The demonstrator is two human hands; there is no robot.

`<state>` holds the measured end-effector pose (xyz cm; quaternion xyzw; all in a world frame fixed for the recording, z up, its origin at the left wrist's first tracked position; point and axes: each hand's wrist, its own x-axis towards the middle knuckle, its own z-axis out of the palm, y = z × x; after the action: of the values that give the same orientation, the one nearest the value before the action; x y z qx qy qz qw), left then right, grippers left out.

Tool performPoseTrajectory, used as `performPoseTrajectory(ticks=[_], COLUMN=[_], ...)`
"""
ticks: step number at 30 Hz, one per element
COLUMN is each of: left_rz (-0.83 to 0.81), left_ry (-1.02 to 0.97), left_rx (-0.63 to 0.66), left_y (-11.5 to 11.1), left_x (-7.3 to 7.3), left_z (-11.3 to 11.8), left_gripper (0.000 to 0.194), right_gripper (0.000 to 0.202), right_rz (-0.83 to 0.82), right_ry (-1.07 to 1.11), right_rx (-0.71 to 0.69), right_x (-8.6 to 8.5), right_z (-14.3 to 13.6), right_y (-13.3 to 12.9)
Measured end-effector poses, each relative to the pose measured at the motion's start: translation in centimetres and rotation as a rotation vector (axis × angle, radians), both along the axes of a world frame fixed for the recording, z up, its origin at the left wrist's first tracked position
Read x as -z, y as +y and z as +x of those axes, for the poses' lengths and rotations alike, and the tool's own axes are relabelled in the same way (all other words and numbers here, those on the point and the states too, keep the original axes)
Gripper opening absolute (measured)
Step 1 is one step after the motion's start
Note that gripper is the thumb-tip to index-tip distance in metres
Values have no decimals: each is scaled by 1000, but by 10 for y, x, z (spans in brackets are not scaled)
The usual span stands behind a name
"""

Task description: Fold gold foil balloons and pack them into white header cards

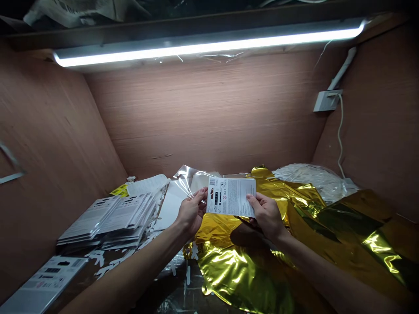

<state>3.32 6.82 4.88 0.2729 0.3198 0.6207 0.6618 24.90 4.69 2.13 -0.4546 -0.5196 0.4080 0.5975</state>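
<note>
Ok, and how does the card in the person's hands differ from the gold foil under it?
The printed card is white with dark text, while the gold foil is shiny yellow. The card is small and rectangular; the foil is far larger, with curved edges. The card is held up by the left hand and right hand, whereas the foil lies spread out and crumpled. Both look thin.

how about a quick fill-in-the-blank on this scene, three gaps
The left hand holds one end of the printed card, and the ____ hand holds the other.
The shiny foil is ____ in colour.
The stacked cards lie on the person's ____ side.

Missing words: right; gold; left.
</note>
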Motion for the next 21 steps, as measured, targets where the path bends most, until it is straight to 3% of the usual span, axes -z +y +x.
performPoseTrajectory(ticks=[5,11,17,21], left_rz=[62,22,50,51], left_ry=[25,23,48,71], left_rx=[56,99,71,92], left_y=[-3,-6,-11,-8], left_x=[8,9,20,26], left_z=[2,5,9,5], left_gripper=[9,9,15,16], right_gripper=[37,37,35,35], right_rz=[40,75,126,132], right_ry=[-96,-247,-240,-220], right_rx=[7,52,102,22], right_x=[-2,-7,-6,-8], right_z=[12,36,25,26], right_y=[6,16,7,10])
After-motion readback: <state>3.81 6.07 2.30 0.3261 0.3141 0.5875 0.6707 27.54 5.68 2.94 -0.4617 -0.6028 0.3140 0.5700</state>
